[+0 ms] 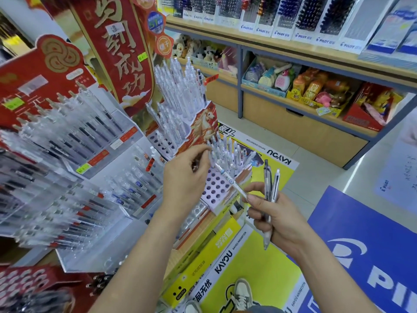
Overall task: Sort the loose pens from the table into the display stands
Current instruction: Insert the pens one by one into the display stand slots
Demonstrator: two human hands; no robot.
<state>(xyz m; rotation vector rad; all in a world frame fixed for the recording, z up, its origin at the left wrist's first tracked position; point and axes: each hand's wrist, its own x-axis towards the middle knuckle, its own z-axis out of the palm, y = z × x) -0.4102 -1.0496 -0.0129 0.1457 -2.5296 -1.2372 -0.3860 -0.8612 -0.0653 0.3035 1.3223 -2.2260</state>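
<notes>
— Our left hand (187,177) pinches a white pen (229,179) above the lilac stand (213,188); right hand (279,218) grips two pens (267,177).
— We see clear racks (67,136) crowding left; fingers (202,154) hide the pen's top, perhaps.

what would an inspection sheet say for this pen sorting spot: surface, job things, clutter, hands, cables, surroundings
surface: lilac holed stand, many front holes empty, pens upright at its back; yellow box below it.
job's things: white pen slanted over the stand; two pens upright, one clear grey, one white.
clutter: blurred dark items lower left, unclear.
hands: right hand grips the two pens and pinches the white pen's lower end; left hand curled at its upper end, grip hidden.
cables: nothing seen.
surroundings: red banner, acrylic pen racks, shelf of carded pens, toy bins.
</notes>
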